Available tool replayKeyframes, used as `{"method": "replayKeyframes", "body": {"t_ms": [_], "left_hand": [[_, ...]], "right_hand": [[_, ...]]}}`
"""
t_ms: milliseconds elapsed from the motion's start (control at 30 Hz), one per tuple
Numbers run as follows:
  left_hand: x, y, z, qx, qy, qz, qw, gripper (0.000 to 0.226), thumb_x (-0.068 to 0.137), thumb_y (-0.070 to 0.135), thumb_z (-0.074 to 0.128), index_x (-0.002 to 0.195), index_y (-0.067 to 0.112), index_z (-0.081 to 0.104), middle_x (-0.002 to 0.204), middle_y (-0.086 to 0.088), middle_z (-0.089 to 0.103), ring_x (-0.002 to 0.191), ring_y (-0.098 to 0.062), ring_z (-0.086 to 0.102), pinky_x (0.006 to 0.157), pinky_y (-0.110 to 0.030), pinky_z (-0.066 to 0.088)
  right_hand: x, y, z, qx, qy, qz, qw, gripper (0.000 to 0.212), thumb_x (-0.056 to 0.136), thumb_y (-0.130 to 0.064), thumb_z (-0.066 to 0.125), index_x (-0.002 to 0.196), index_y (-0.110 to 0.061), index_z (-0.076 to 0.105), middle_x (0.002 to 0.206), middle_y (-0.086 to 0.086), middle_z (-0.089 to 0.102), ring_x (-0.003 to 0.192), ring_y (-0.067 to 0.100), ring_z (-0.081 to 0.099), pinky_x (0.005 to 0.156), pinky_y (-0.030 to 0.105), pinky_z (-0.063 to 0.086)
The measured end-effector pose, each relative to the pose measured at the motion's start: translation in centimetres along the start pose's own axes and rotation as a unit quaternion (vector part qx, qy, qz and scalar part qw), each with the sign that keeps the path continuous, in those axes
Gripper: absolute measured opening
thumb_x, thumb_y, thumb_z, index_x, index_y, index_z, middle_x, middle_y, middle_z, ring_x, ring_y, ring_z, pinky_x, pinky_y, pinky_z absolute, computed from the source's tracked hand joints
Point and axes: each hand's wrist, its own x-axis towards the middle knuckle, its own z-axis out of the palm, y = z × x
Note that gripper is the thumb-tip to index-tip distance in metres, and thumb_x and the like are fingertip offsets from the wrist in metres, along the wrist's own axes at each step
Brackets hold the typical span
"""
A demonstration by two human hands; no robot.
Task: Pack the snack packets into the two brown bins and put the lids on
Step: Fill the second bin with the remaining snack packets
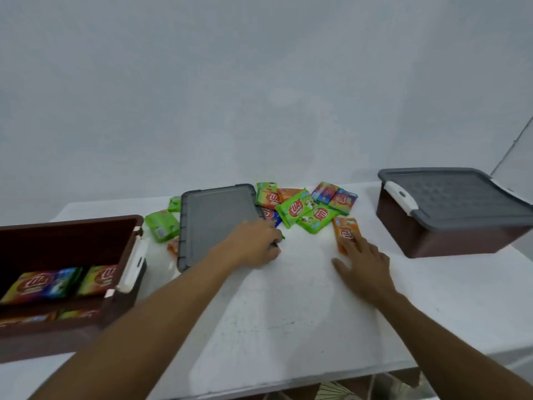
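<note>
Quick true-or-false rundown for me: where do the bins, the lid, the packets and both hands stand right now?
1. The right bin is closed. True.
2. The left bin is empty. False: packets lie inside it.
3. The left hand grips the grey lid at a corner. True.
4. The right hand lifts a green packet. False: its fingers rest on an orange packet lying on the table.
5. All packets are packed. False: loose packets remain on the table.
</note>
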Motion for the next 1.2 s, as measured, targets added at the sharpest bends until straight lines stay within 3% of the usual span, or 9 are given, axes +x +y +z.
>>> {"method": "replayKeyframes", "body": {"t_ms": [133,300,433,567,700,867,1000,1100,1200], "left_hand": [[3.8,2.3,2.6,0.019,0.006,-0.02,1.0,0.039,0.095,0.043,0.05,0.128,0.022,0.053,0.131,-0.001,0.046,0.122,-0.022,0.042,0.095,-0.039,0.036],[7.9,3.8,3.7,0.031,0.029,-0.05,0.998,0.055,0.093,0.041,0.051,0.143,0.021,0.038,0.151,-0.008,0.028,0.139,-0.029,0.025,0.109,-0.047,0.027],[11.0,3.8,3.8,-0.065,0.05,-0.152,0.985,0.066,0.092,0.039,0.055,0.148,0.02,0.026,0.158,-0.015,0.013,0.144,-0.035,0.011,0.111,-0.053,0.023],[13.0,3.2,3.8,-0.166,0.071,-0.248,0.952,0.067,0.093,0.026,0.058,0.147,0.01,0.023,0.146,-0.019,0.031,0.134,-0.036,0.03,0.107,-0.051,0.034],[13.9,3.5,3.8,-0.229,0.077,-0.226,0.944,0.053,0.089,-0.002,0.053,0.14,0.011,0.042,0.139,-0.013,0.039,0.118,-0.032,0.051,0.098,-0.043,0.046],[13.2,2.2,2.6,-0.303,0.034,-0.215,0.928,0.043,0.091,-0.001,0.052,0.132,0.01,0.052,0.115,-0.007,0.06,0.098,-0.023,0.06,0.085,-0.04,0.055],[11.0,-0.1,1.4,-0.321,0.046,-0.226,0.919,0.041,0.088,-0.001,0.054,0.127,0.012,0.058,0.119,-0.007,0.062,0.098,-0.019,0.06,0.08,-0.03,0.052],[8.6,-1.5,0.6,-0.348,0.055,-0.243,0.904,0.036,0.086,0.0,0.055,0.119,0.016,0.062,0.114,-0.006,0.064,0.098,-0.02,0.062,0.082,-0.03,0.051],[6.4,-2.3,-0.6,-0.305,0.073,-0.262,0.913,0.016,0.084,0.005,0.06,0.095,0.017,0.06,0.099,-0.005,0.064,0.089,-0.019,0.06,0.072,-0.027,0.046]], "right_hand": [[-0.4,0.7,0.6,0.09,0.089,0.004,0.992,0.05,0.087,-0.05,0.057,0.129,-0.024,0.048,0.132,0.003,0.042,0.117,0.025,0.043,0.098,0.043,0.038],[0.4,1.7,0.9,0.169,0.091,0.026,0.981,0.063,0.082,-0.047,0.063,0.137,-0.022,0.043,0.131,0.001,0.042,0.117,0.02,0.042,0.101,0.041,0.039],[0.6,1.9,1.3,0.142,0.105,0.011,0.984,0.058,0.084,-0.052,0.056,0.134,-0.025,0.043,0.133,-0.001,0.038,0.12,0.019,0.039,0.104,0.04,0.036],[1.0,2.0,1.6,0.149,0.084,0.019,0.985,0.063,0.086,-0.055,0.054,0.139,-0.027,0.036,0.139,-0.002,0.035,0.126,0.018,0.036,0.11,0.04,0.032],[0.9,1.8,1.4,0.159,0.071,0.024,0.984,0.065,0.087,-0.057,0.053,0.142,-0.028,0.034,0.144,-0.002,0.032,0.13,0.018,0.034,0.114,0.041,0.028],[2.5,1.0,0.0,0.129,0.082,0.041,0.987,0.052,0.09,-0.057,0.047,0.131,-0.024,0.046,0.135,0.001,0.042,0.124,0.02,0.039,0.104,0.044,0.034],[6.8,-0.9,-1.7,0.108,0.055,0.048,0.991,0.054,0.087,-0.059,0.048,0.125,-0.021,0.049,0.129,0.006,0.051,0.121,0.027,0.04,0.099,0.051,0.032],[9.7,-2.7,-2.1,0.102,-0.045,0.072,0.991,0.069,0.081,-0.071,0.047,0.129,-0.022,0.046,0.131,0.006,0.054,0.127,0.03,0.041,0.107,0.061,0.02],[11.0,-4.9,-1.3,0.046,-0.081,0.076,0.993,0.072,0.083,-0.072,0.044,0.137,-0.024,0.042,0.139,0.009,0.05,0.134,0.033,0.037,0.109,0.068,0.006]]}}
